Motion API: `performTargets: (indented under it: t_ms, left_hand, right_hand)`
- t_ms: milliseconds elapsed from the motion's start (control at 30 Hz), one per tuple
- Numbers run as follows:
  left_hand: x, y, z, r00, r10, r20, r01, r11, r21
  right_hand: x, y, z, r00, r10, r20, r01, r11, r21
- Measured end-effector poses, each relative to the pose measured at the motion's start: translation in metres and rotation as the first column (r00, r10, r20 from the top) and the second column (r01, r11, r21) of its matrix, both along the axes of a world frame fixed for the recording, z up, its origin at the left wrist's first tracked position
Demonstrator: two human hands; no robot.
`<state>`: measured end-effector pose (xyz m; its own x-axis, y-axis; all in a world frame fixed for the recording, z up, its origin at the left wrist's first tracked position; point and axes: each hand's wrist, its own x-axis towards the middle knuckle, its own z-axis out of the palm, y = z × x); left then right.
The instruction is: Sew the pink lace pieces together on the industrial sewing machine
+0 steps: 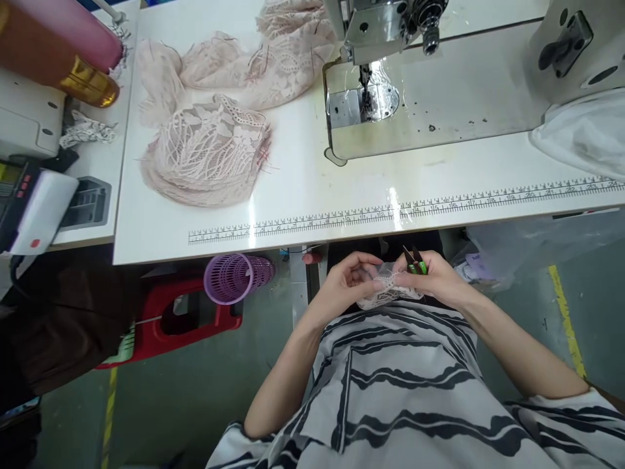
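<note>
Over my lap, just below the table's front edge, both hands hold a small piece of pale lace fabric [385,296]. My left hand [350,280] pinches its left side between thumb and fingers. At the right side, my right hand [432,277] grips the lace with the thumb on top. Tucked in that same hand is a pair of thread snips [416,262] with dark blades and green parts, the blades pointing up and away from me. Part of the lace is hidden under my fingers.
A sewing machine [469,98] stands on the white table [293,169], with a printed ruler [342,216] along its front. Pale lace fabric [209,150] lies piled at left. Below are a purple basket [229,280] and a red stool [151,326]. Thread cones [58,58] are upper left.
</note>
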<state>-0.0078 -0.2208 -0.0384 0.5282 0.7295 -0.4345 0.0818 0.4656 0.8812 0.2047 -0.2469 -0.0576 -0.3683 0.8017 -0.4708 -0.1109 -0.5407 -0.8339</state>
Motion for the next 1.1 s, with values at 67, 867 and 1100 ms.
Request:
performTargets:
  t_ms: [67,867,1100]
  left_hand:
    - [0.005,-0.002,0.000,1.000,0.004,-0.020,-0.004,1.000,0.006]
    - [0.008,-0.015,-0.008,0.991,0.135,-0.019,0.001,0.125,0.992]
    - [0.011,-0.013,-0.004,0.992,0.123,-0.033,0.019,0.114,0.993]
  right_hand:
    - [-0.001,0.000,0.002,1.000,-0.008,0.028,0.008,1.000,0.019]
    - [0.005,-0.017,0.038,0.949,-0.185,0.255,0.003,0.816,0.579]
    - [-0.008,-0.009,0.039,0.943,-0.129,0.306,-0.089,0.789,0.608]
